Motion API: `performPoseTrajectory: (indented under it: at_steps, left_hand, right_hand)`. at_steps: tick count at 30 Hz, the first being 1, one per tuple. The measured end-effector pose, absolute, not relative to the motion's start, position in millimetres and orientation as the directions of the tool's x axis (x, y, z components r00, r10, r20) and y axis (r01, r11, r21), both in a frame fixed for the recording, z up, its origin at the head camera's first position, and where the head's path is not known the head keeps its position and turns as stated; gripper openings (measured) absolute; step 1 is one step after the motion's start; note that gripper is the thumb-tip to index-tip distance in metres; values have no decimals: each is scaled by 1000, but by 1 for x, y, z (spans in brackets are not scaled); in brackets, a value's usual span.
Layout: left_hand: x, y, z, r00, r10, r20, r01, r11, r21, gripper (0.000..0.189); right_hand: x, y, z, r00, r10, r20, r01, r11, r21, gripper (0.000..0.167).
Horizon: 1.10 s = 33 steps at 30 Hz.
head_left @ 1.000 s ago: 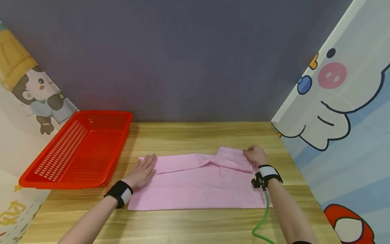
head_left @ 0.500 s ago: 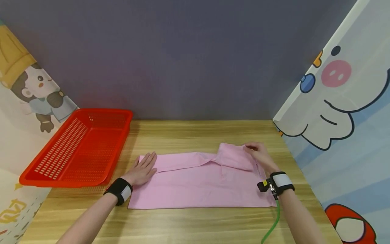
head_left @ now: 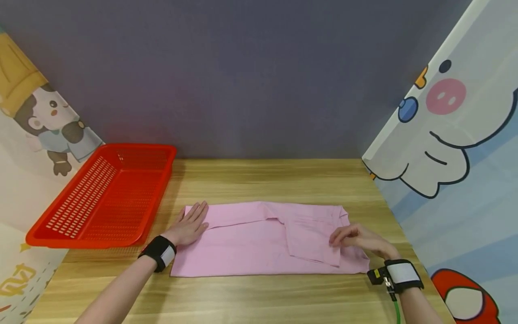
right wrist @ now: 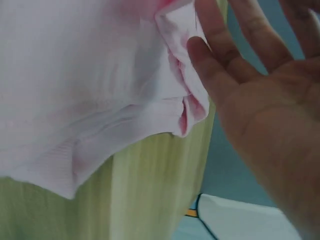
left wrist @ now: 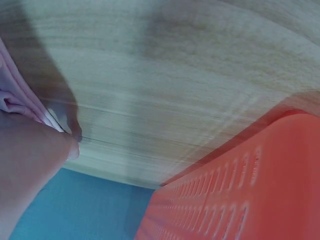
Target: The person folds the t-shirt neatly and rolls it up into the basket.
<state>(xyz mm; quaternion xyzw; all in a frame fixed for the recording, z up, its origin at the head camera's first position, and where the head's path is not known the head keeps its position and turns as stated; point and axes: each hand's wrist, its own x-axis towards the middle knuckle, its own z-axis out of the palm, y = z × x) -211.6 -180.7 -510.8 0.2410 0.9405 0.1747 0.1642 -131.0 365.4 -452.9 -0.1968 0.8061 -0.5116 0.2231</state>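
A pink shirt (head_left: 238, 252) lies folded into a long strip on the wooden table, a narrow folded band running along its far side. Near its right end, a sleeve-like flap (head_left: 309, 240) lies turned down over the body. My left hand (head_left: 190, 227) rests flat on the shirt's left end, fingers straight; the left wrist view shows only part of it beside the cloth edge. My right hand (head_left: 356, 238) is at the flap's right edge, fingertips on or just over the cloth. In the right wrist view its fingers look spread and loosely bent beside the crumpled fabric edge (right wrist: 185, 75).
A red plastic basket (head_left: 170, 180) with slotted sides stands left of the shirt. Behind the table (head_left: 259, 180) rises a grey panel (head_left: 259, 90). Printed cartoon sheets flank both sides. A green cable (head_left: 397, 310) hangs from the right wrist camera.
My right hand has brought the flap from the shirt's far edge down toward me, laying it over the body, and has moved nearer and slightly right. My left hand has stayed in place.
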Motion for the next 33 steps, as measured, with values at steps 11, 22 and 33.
performPoseTrajectory:
  at_steps: [11,22,33]
  left_hand:
    - [-210,-177,-510,-941,339,25,317,849,422,59]
    - [-216,-182,-495,-999,5,-43,-21,808,589,55]
    - [-224,-191,-497,-1000,0,13,8,765,644,39]
  right_hand:
    - [-148,364,-474,-977,190,-91,202,719,-665,31]
    - [-177,360,-473,-921,240,-308,385,691,-612,48]
    - [-186,358,-482,-932,247,-265,363,637,-680,37]
